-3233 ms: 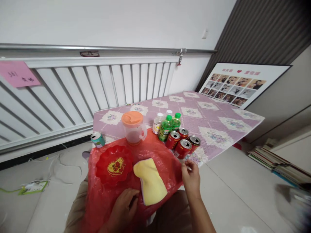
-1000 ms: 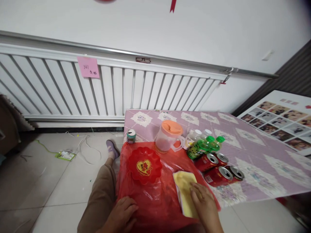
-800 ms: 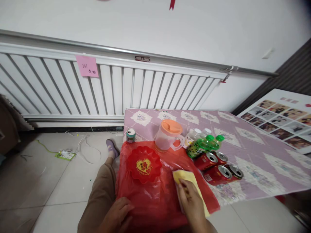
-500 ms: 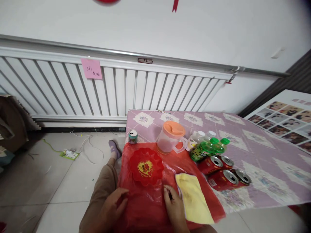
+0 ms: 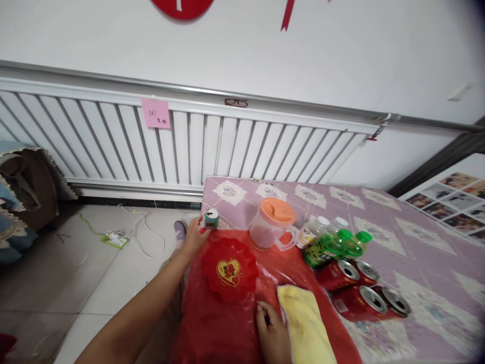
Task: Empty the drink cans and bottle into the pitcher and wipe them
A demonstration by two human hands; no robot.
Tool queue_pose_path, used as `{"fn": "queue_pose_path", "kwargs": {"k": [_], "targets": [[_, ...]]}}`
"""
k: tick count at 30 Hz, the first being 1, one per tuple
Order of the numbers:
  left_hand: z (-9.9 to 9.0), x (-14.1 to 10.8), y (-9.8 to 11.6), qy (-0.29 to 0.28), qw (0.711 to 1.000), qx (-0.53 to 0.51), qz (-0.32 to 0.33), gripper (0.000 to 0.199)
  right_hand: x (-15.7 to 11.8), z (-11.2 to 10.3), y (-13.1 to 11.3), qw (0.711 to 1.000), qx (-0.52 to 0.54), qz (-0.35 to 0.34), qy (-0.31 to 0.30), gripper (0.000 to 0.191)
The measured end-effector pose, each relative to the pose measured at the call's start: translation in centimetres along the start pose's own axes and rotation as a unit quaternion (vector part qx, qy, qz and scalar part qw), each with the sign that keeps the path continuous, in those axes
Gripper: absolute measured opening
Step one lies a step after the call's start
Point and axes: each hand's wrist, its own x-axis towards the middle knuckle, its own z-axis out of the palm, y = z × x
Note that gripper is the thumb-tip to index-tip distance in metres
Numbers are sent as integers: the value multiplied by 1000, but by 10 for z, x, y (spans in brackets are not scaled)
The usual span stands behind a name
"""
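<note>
My left hand (image 5: 196, 236) is stretched out to the far left corner of the red plastic sheet, its fingers apart beside a small teal can (image 5: 211, 218). The fingertips are right at the can's near-left side; whether they touch it I cannot tell. Closer to me lies a scalloped red dish (image 5: 230, 270) with a gold heart on its bottom. My right hand (image 5: 273, 331) rests on the red sheet (image 5: 220, 328) with its fingers curled in and nothing visible in them. Just right of it is a folded yellow cloth (image 5: 305, 318).
A clear pitcher (image 5: 264, 231) with an orange lid stands behind the dish. To its right are several bottles (image 5: 322, 250) and several red drink cans (image 5: 356, 302). The flowered tablecloth (image 5: 386, 232) stretches right. A power strip (image 5: 114, 239) with cables lies on the floor.
My left hand has moved forward from the near edge of the red sheet to the teal can. My right hand stays beside the yellow cloth. The view has shifted slightly.
</note>
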Motion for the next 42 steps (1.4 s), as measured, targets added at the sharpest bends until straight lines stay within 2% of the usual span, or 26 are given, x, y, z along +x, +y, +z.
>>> {"fn": "queue_pose_path", "kwargs": {"k": [4,9,13,17,20,23,28,34,42], "targets": [[20,39,4,-14,999,15,33,70,-1,2,1,1000,-14,-6,-6,34],[35,59,6,-51,997,21,56,74,-1,4,2,1000,-13,-16,0,32],[31,66,11,-71,996,25,51,70,-2,4,2,1000,-19,-11,-3,35],[13,68,26,-62,997,27,41,77,-2,5,3,1000,-20,8,-18,37],[-1,56,43,-70,996,23,54,84,-1,7,3,1000,-8,14,-22,36],[-9,30,60,-104,992,-4,76,88,-2,7,2,1000,4,17,-16,35],[-6,-24,79,-166,984,-7,71,92,-2,6,-1,1000,28,-4,0,32],[10,-69,85,-204,971,89,85,87,-2,6,-2,999,43,-4,1,32],[17,-85,80,-217,961,160,67,64,-2,4,-4,998,58,-8,-10,31]]}}
